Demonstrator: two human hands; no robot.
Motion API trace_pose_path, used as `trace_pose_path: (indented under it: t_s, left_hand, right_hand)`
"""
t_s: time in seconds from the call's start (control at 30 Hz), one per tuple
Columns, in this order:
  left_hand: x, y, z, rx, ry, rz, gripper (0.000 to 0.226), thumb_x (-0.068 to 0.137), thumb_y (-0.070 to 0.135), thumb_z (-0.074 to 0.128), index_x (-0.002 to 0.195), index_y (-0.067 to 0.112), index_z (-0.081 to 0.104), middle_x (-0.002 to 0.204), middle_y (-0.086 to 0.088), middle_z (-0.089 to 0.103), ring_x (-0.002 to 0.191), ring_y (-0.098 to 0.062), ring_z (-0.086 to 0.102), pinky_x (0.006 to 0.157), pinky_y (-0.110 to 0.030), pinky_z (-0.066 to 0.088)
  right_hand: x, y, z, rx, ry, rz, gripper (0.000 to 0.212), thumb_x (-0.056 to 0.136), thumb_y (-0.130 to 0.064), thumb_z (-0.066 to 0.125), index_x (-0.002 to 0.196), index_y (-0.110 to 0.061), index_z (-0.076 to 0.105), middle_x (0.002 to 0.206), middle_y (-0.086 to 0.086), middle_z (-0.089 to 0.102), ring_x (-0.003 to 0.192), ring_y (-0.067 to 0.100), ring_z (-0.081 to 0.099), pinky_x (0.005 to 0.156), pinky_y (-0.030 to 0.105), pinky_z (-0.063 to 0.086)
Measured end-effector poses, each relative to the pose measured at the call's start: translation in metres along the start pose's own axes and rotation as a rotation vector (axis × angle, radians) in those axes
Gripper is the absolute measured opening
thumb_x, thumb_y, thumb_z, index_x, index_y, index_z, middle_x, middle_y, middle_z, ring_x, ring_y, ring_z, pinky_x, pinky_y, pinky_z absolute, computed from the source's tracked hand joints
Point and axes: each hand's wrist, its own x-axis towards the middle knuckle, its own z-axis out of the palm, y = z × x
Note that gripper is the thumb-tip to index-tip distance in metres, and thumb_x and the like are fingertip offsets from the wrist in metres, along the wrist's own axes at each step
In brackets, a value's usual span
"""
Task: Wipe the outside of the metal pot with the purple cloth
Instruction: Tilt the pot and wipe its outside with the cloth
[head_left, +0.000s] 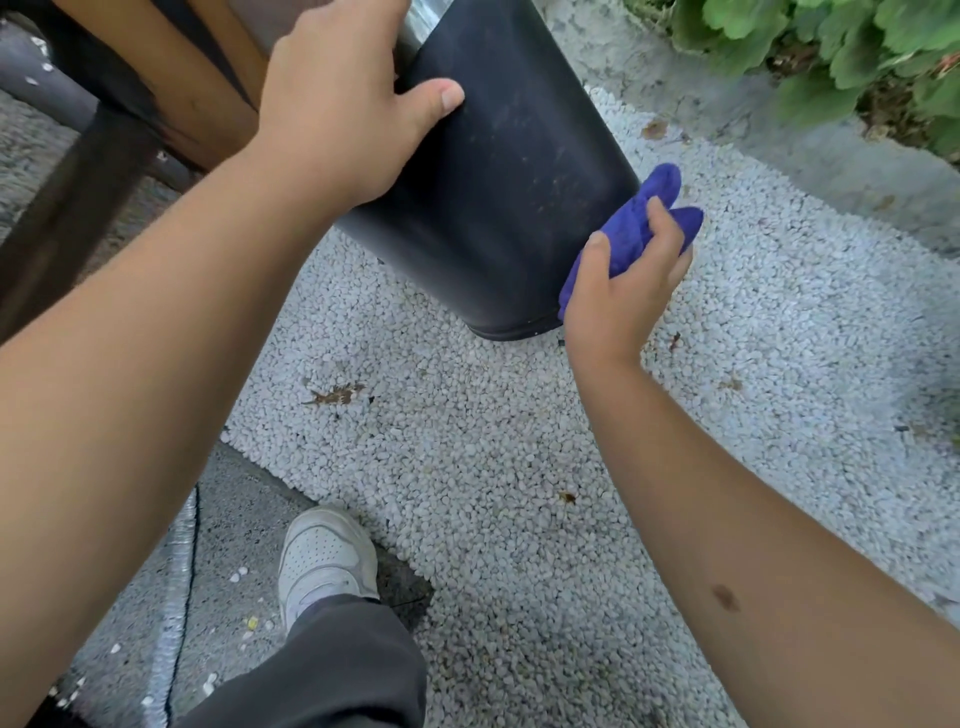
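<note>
Above gravel (467, 441): left hand (332, 109) grips pot (498, 182); right hand (618, 291) clutches cloth (634, 223) against edge.

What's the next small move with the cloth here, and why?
Probably drag the cloth up along the pot wall toward its rim. The right hand grips the cloth bunched against the pot's lower right side near the base, the left hand holds the pot tilted, and dusty streaks show on the wall above.
</note>
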Motion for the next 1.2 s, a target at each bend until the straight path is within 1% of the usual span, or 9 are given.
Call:
trace_pose_path:
  t_s: [0.23, 0.33, 0.47, 0.63, 0.77, 0.93, 1.07, 1.13, 1.2]
  left_hand:
    - [-0.005, 0.015, -0.003, 0.002, 0.002, 0.046, 0.061, 0.088, 0.046, 0.057, 0.141, 0.022, 0.04, 0.094, -0.006, 0.056, 0.099, -0.042, 0.055, 0.076, -0.043, 0.04]
    - [-0.006, 0.018, -0.003, 0.007, 0.003, 0.062, 0.063, 0.089, 0.044, 0.057, 0.146, 0.027, 0.035, 0.089, 0.002, 0.047, 0.097, -0.043, 0.054, 0.071, -0.038, 0.032]
    - [-0.008, 0.019, -0.001, 0.013, 0.011, 0.088, 0.064, 0.09, 0.043, 0.057, 0.147, 0.026, 0.034, 0.087, 0.001, 0.045, 0.092, -0.042, 0.053, 0.07, -0.036, 0.028]
    - [-0.009, 0.018, 0.0, 0.023, 0.019, 0.095, 0.064, 0.09, 0.044, 0.057, 0.147, 0.026, 0.033, 0.087, 0.0, 0.046, 0.09, -0.042, 0.053, 0.069, -0.037, 0.027]
    - [-0.012, 0.022, 0.001, 0.02, 0.028, 0.112, 0.063, 0.09, 0.044, 0.057, 0.145, 0.022, 0.037, 0.092, -0.006, 0.051, 0.091, -0.041, 0.053, 0.067, -0.037, 0.027]
    - [-0.018, 0.036, -0.001, -0.007, -0.032, 0.168, 0.07, 0.091, 0.04, 0.058, 0.152, 0.027, 0.027, 0.087, -0.003, 0.045, 0.076, -0.031, 0.043, 0.063, -0.036, 0.028]
    - [-0.029, 0.065, 0.007, 0.08, -0.078, 0.201, 0.077, 0.092, 0.041, 0.058, 0.153, 0.036, 0.012, 0.092, -0.007, 0.051, 0.083, -0.044, 0.057, 0.064, -0.047, 0.041]
    - [-0.034, 0.079, 0.015, 0.113, -0.096, 0.199, 0.078, 0.093, 0.042, 0.057, 0.153, 0.039, 0.007, 0.103, -0.011, 0.058, 0.088, -0.049, 0.06, 0.066, -0.05, 0.043]
    - [-0.037, 0.091, 0.022, 0.081, -0.128, 0.256, 0.076, 0.095, 0.037, 0.057, 0.154, 0.037, 0.009, 0.107, -0.01, 0.057, 0.087, -0.046, 0.06, 0.065, -0.047, 0.041]
  right_hand:
    - [-0.022, 0.016, 0.003, -0.019, 0.006, 0.039, 0.055, 0.091, -0.021, 0.059, 0.142, -0.016, 0.039, 0.153, 0.021, 0.018, 0.142, 0.029, 0.026, 0.1, 0.006, 0.027]
    - [-0.031, 0.019, 0.006, -0.004, 0.027, 0.06, 0.056, 0.092, -0.021, 0.06, 0.143, -0.016, 0.037, 0.155, 0.021, 0.012, 0.143, 0.029, 0.025, 0.104, 0.013, 0.028]
    - [-0.043, 0.017, 0.013, 0.054, 0.08, 0.124, 0.059, 0.091, -0.018, 0.061, 0.144, -0.017, 0.034, 0.153, 0.02, 0.013, 0.136, 0.026, 0.036, 0.093, -0.001, 0.03]
    - [-0.059, 0.015, 0.019, 0.075, 0.077, 0.219, 0.064, 0.092, -0.02, 0.063, 0.147, -0.023, 0.03, 0.154, 0.018, 0.013, 0.134, 0.025, 0.04, 0.103, 0.025, 0.041]
    - [-0.067, 0.014, 0.021, 0.083, 0.097, 0.304, 0.065, 0.093, -0.023, 0.062, 0.147, -0.029, 0.028, 0.153, 0.013, 0.016, 0.129, 0.021, 0.042, 0.094, 0.018, 0.041]
    - [-0.075, 0.017, 0.02, 0.169, 0.154, 0.444, 0.064, 0.092, -0.021, 0.064, 0.144, -0.035, 0.03, 0.152, 0.011, 0.019, 0.127, 0.026, 0.045, 0.099, 0.038, 0.048]
    - [-0.088, 0.017, 0.018, 0.236, 0.189, 0.612, 0.059, 0.093, -0.024, 0.063, 0.142, -0.037, 0.032, 0.146, 0.007, 0.03, 0.114, 0.023, 0.054, 0.095, 0.039, 0.051]
    - [-0.1, 0.014, 0.022, 0.303, 0.096, 0.809, 0.05, 0.094, -0.026, 0.062, 0.137, -0.037, 0.037, 0.136, 0.006, 0.048, 0.103, 0.023, 0.058, 0.088, 0.041, 0.052]
    - [-0.113, 0.006, 0.026, 0.464, -0.204, 1.008, 0.037, 0.095, -0.023, 0.062, 0.125, -0.037, 0.047, 0.11, 0.004, 0.063, 0.077, 0.023, 0.061, 0.059, 0.033, 0.05]
